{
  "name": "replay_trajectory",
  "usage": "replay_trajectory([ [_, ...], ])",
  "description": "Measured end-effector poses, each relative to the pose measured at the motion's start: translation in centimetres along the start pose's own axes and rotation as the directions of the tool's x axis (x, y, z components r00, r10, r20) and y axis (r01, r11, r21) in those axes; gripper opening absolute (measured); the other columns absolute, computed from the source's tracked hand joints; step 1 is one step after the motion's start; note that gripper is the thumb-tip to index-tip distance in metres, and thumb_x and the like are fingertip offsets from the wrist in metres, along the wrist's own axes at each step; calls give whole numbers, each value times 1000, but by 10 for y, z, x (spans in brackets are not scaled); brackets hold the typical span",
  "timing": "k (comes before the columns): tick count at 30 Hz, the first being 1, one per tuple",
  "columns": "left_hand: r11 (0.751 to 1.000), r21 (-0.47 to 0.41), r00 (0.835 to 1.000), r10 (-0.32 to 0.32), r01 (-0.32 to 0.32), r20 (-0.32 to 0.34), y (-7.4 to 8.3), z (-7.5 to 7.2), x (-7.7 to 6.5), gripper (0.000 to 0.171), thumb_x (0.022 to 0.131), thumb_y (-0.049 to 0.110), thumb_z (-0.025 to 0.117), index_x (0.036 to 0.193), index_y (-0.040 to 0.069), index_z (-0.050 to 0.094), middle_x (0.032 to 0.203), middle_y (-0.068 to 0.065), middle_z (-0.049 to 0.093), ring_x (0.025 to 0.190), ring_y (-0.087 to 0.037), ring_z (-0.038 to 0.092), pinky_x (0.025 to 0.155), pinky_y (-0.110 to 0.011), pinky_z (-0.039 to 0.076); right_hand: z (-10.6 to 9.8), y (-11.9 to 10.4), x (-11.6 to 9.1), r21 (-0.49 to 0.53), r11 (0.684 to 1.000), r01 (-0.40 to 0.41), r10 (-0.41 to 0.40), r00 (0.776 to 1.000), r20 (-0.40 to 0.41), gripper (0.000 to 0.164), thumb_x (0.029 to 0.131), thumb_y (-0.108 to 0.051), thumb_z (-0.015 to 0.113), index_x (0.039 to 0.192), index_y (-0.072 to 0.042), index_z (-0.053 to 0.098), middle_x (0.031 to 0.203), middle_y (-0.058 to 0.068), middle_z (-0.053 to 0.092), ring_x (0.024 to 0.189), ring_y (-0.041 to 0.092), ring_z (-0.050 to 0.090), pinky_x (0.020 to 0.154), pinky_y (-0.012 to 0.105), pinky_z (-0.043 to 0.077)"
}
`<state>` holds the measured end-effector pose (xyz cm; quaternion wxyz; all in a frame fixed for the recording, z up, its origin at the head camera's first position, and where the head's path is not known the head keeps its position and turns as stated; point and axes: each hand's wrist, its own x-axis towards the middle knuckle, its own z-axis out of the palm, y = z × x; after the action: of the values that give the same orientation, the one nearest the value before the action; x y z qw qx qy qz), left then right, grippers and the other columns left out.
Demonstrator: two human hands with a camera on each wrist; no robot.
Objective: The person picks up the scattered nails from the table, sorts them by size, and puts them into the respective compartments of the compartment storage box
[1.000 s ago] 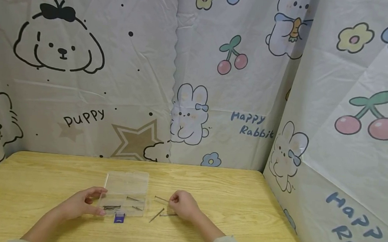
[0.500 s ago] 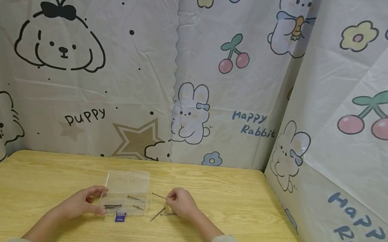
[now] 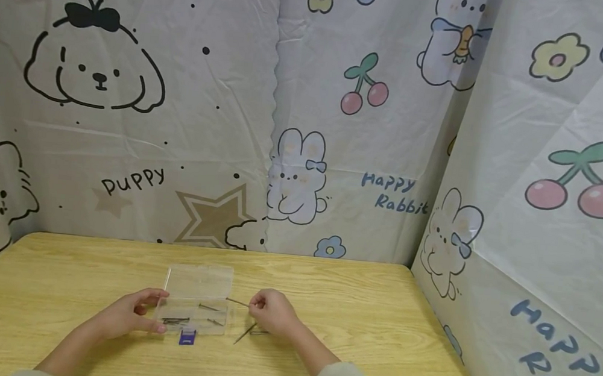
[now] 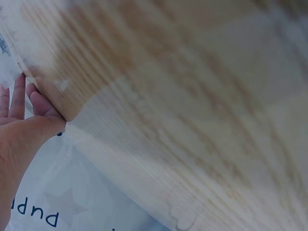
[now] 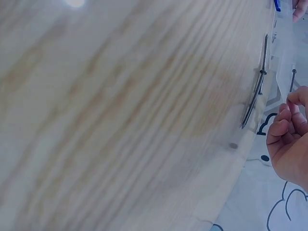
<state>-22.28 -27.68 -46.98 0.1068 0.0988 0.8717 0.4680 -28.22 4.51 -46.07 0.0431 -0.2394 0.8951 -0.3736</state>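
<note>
A clear plastic box (image 3: 191, 309) stands on the table with its lid (image 3: 199, 280) raised at the back and a purple latch (image 3: 187, 337) in front. Several dark nails (image 3: 175, 320) lie bunched in its left part; single nails (image 3: 208, 308) lie further right inside. My left hand (image 3: 123, 314) holds the box's left side, thumb at the front corner and fingers further back. Between thumb and fingertips, my right hand (image 3: 274, 314) pinches a long nail (image 3: 238, 302). Its head end points left and overlaps the box's right edge in the head view; the right wrist view shows this nail (image 5: 292, 81) too.
Loose nails (image 3: 245, 333) lie crossed on the wood-grain table (image 3: 115, 364), right of the box and just in front of my right hand. Printed cloth (image 3: 221, 114) hangs behind the table and along its right side.
My right hand has moved left with the pinched nail, lifting it and bringing its head end from beside the box to the box's right edge. The left hand stays on the box.
</note>
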Motion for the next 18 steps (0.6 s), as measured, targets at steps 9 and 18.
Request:
replay_trajectory([
  [9, 1000, 8, 1000, 30, -30, 8, 0, -1, -1, 73, 79, 26, 75, 136, -2, 38, 137, -32, 41, 124, -53, 36, 98, -61, 37, 5, -10, 4, -26, 999, 28, -27, 1000, 15, 9, 87, -10, 58, 86, -5, 66, 71, -5, 55, 58, 3, 43, 53, 16, 39],
  [18, 999, 15, 999, 36, -36, 2, 2, -1, -2, 73, 79, 27, 75, 136, -2, 39, 137, -31, 42, 125, -51, 37, 99, -60, 36, 10, -19, 7, -42, 999, 29, -28, 999, 32, 9, 88, -12, 59, 88, -6, 66, 73, -6, 54, 59, 2, 43, 54, 16, 40],
])
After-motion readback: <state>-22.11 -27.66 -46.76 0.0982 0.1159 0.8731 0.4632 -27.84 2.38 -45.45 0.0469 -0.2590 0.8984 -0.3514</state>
